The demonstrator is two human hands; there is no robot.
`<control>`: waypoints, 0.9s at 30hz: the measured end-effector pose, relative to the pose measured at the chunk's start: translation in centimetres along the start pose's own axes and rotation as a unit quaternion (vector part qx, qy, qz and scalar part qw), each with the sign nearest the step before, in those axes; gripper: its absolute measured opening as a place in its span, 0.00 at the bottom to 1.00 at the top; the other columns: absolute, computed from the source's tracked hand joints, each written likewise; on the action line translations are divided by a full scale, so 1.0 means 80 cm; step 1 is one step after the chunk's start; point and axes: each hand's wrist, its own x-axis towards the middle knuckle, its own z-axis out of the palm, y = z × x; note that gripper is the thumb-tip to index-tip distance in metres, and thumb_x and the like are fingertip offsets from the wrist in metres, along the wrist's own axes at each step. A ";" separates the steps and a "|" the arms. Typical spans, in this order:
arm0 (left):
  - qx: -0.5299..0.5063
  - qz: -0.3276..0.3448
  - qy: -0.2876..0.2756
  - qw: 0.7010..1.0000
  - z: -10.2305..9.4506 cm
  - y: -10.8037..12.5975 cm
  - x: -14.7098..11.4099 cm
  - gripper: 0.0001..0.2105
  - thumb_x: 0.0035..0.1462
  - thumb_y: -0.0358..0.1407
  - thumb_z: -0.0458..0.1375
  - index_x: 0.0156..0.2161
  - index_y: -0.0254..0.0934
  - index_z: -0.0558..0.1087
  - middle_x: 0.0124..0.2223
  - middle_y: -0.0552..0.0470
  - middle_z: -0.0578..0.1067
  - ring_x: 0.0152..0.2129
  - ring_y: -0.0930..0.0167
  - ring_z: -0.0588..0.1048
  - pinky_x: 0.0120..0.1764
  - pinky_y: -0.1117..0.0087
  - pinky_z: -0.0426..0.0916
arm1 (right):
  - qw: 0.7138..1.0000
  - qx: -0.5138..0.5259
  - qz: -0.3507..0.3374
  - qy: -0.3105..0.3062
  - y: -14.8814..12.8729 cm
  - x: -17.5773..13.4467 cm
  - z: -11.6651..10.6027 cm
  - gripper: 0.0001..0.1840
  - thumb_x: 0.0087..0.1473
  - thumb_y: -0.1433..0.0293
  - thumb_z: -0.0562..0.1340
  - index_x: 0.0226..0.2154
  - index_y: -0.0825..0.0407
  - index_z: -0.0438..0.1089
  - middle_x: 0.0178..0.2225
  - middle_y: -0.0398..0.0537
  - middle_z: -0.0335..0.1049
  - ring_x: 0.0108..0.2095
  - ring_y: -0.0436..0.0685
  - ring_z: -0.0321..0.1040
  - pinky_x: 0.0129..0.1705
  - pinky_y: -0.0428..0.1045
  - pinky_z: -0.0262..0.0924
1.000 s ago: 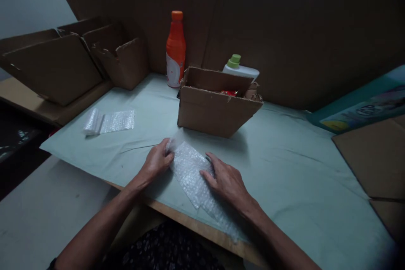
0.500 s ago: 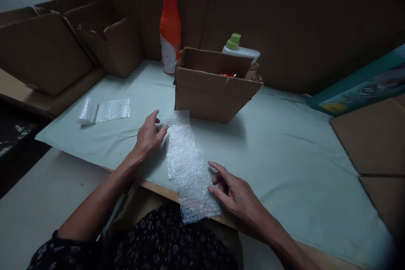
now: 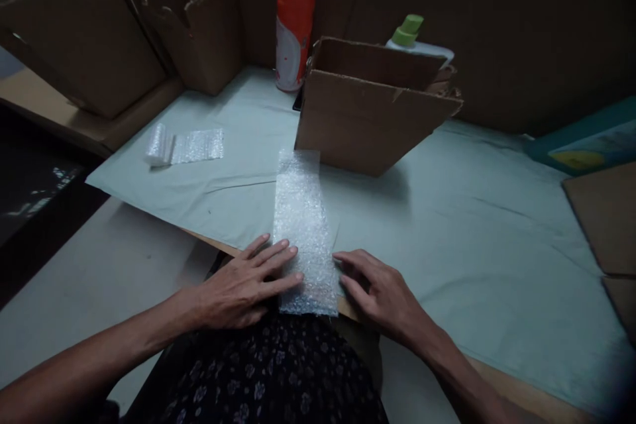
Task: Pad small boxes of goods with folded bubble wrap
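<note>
A strip of bubble wrap [image 3: 301,212] lies lengthwise in front of me, its near end reaching over the table's front edge. My left hand [image 3: 248,281] rests on the strip's near left side, fingers spread and stretched out. At the strip's right edge is my right hand [image 3: 375,285], fingers loosely bent with a gap between thumb and forefinger; nothing shows in it. Just beyond the strip's far end stands an open cardboard box [image 3: 372,119].
A partly rolled piece of bubble wrap [image 3: 183,147] lies at the left. Behind stand an orange bottle [image 3: 295,10] and a white bottle with a green cap [image 3: 410,32]. More cardboard boxes [image 3: 89,46] are at far left, and a teal box [image 3: 596,136] is at right.
My left hand has come back toward me from the strip's far end and now lies flat on its near part. The strip lies straighter. The view has shifted.
</note>
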 end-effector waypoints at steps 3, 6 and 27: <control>0.037 0.005 0.001 0.999 0.023 0.001 0.006 0.38 0.58 0.26 0.60 0.71 0.43 0.52 0.74 0.39 0.54 0.72 0.54 0.49 0.70 0.42 0.46 | 0.982 -0.140 -0.123 0.000 0.009 -0.023 0.007 0.29 0.59 0.72 0.59 0.63 0.47 0.65 0.62 0.59 0.68 0.59 0.67 0.67 0.54 0.64 0.68; 0.056 0.007 0.085 0.995 0.041 -0.001 0.014 0.27 0.65 0.27 0.55 0.67 0.38 0.59 0.68 0.37 0.66 0.69 0.55 0.60 0.68 0.42 0.51 | 0.965 -0.204 -0.164 -0.013 0.009 -0.028 0.027 0.37 0.55 0.74 0.62 0.66 0.49 0.60 0.70 0.62 0.56 0.67 0.71 0.56 0.59 0.68 0.63; -0.315 -0.368 0.276 0.830 -0.005 -0.038 0.061 0.11 0.58 0.39 0.54 0.33 0.35 0.75 0.28 0.54 0.76 0.25 0.73 0.72 0.31 0.72 0.64 | 0.927 -0.207 -0.218 0.224 -0.048 0.032 0.050 0.19 0.61 0.74 0.64 0.54 0.53 0.68 0.51 0.59 0.74 0.52 0.64 0.70 0.51 0.59 0.63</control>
